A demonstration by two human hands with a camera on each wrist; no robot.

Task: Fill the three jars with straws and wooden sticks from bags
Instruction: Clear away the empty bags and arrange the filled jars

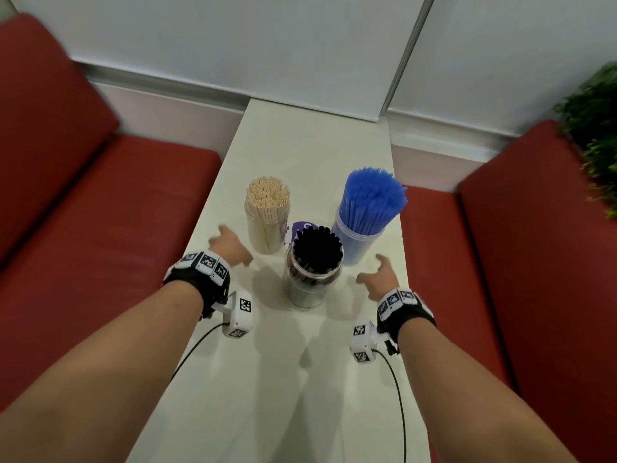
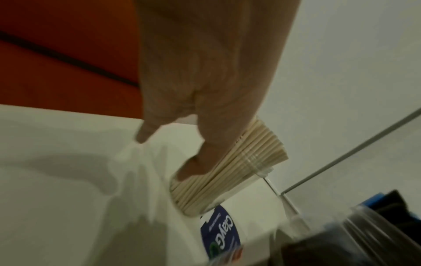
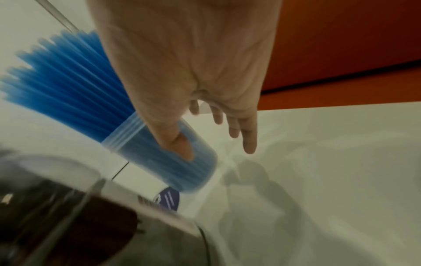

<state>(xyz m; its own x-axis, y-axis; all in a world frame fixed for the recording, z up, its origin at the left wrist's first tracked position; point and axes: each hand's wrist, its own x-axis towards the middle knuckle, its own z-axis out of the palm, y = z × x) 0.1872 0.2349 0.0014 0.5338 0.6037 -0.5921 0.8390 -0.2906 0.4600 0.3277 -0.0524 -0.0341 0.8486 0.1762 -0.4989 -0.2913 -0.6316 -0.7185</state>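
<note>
Three clear plastic jars stand close together on the long white desk point(image 1: 300, 155). The far-left clear jar of pale beige paper straws point(image 1: 267, 217) and the far-right clear jar of bright blue plastic straws point(image 1: 365, 215) stand side by side with a gap between them, and the nearer clear jar of black straws point(image 1: 312, 267) sits in front of that gap. A small purple-and-white printed card point(image 1: 300, 228) lies flat on the desk among the three jars.

The left hand point(image 1: 230, 245) hangs over the desk just left of the beige jar, holding nothing. In the left wrist view its fingers point(image 2: 148, 131) are spread and relaxed, the thumb lies across the picture in front of the beige straws point(image 2: 227, 172), and whether it touches the jar cannot be told through the blur.

The right hand point(image 1: 379, 275) hangs to the right of the black jar and just in front of the blue jar, empty as well. In the right wrist view its fingers point(image 3: 247, 133) are straight and apart above the desk, and the thumb overlaps the wall of the blue jar point(image 3: 159, 156); contact cannot be told. Both hands flank the black jar without closing on it.

Red padded benches point(image 1: 100, 212) run along both sides of the desk, and a green plant point(image 1: 597, 135) shows at the far right.
</note>
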